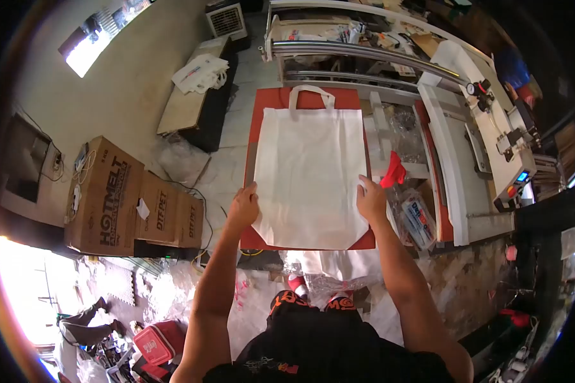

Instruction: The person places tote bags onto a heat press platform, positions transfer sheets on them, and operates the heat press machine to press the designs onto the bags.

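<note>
A white tote bag (pixel 310 172) lies flat on a red platen (pixel 262 99), its loop handle pointing away from me. My left hand (pixel 244 205) is closed on the bag's left side edge, towards its lower corner. On the opposite edge, at about the same height, my right hand (pixel 370 198) pinches the fabric between thumb and fingers. The bag's face looks plain, with a few soft creases. A red cloth (pixel 394 170) lies just to the right of my right hand.
A heat press machine (pixel 473 134) with a gauge and lit display stands at right. Cardboard boxes (pixel 112 198) are at left. More white bags (pixel 200 73) lie on a bench (pixel 188 115) behind. Plastic wrap (pixel 179 287) litters the floor, near a red cooler box (pixel 158 343).
</note>
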### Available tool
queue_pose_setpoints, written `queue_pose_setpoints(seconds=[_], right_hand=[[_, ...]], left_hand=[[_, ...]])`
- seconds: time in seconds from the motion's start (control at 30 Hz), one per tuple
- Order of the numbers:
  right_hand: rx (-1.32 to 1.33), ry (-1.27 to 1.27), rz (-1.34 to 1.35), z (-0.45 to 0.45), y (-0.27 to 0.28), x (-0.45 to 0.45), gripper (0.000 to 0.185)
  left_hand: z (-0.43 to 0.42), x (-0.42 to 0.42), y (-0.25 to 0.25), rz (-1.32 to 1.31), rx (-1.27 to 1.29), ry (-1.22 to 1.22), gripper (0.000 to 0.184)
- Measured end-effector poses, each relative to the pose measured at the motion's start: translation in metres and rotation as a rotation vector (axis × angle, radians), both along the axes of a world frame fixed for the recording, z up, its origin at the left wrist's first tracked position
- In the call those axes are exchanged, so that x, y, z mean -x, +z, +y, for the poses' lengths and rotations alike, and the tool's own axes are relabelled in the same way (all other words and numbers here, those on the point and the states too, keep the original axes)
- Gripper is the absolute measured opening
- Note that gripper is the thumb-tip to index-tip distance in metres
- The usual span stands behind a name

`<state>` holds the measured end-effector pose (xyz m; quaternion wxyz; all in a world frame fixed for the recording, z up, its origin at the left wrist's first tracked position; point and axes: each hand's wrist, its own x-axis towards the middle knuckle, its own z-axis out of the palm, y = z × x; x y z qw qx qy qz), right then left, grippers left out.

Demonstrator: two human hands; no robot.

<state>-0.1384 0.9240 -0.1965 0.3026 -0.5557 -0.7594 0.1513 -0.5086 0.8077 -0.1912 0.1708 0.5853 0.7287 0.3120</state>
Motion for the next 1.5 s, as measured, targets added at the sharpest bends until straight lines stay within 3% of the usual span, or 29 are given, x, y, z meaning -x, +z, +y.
queue_pose_setpoints(seconds=[0.5,0.57,0.67,0.9,1.0,1.23,1.3,1.37,1.4,1.43,1.47,1.5], right_hand=[[-0.079,0.043,-0.081,-0.020,-0.001,-0.002,0.029],[-0.213,0.017,-0.024,-0.022,-0.002,0.001,0.027],[-0.263,-0.006,-0.024,-0.027,-0.006,0.001,0.026],[-0.272,0.051,-0.056,-0.029,-0.007,0.000,0.022],[-0.255,0.031,-0.056,-0.030,-0.007,-0.003,0.018],[-0.266,0.028,-0.076,-0.031,-0.006,-0.001,0.016],[-0.328,-0.082,0.088,-0.041,0.008,-0.006,0.022],[-0.303,-0.097,0.122,-0.054,0.009,-0.035,0.025],[-0.237,-0.109,0.140,-0.064,0.001,-0.060,0.025],[-0.170,-0.135,0.150,-0.077,-0.005,-0.093,0.024],[-0.195,-0.182,0.143,-0.092,-0.020,-0.123,0.023],[-0.162,-0.228,0.118,-0.107,-0.044,-0.159,0.023]], left_hand=[[-0.027,-0.015,0.003,-0.163,0.002,0.136,0.036],[-0.029,-0.019,0.002,-0.026,-0.065,0.138,0.038],[-0.033,-0.033,0.010,-0.100,-0.089,0.249,0.039],[-0.040,-0.029,-0.005,0.142,-0.235,0.204,0.035],[-0.042,-0.031,-0.006,0.052,-0.131,0.247,0.034],[-0.044,-0.025,-0.010,0.038,-0.261,0.186,0.032],[-0.052,-0.032,0.012,-0.278,-0.020,0.325,0.031],[-0.073,-0.016,-0.005,-0.075,-0.156,0.430,0.032],[-0.096,0.011,-0.038,-0.006,-0.162,0.431,0.034],[-0.130,0.081,-0.141,-0.871,-0.427,0.378,0.035],[-0.149,0.036,-0.089,-0.162,-0.086,0.676,0.036],[-0.180,0.037,-0.097,0.050,-0.080,0.694,0.036]])
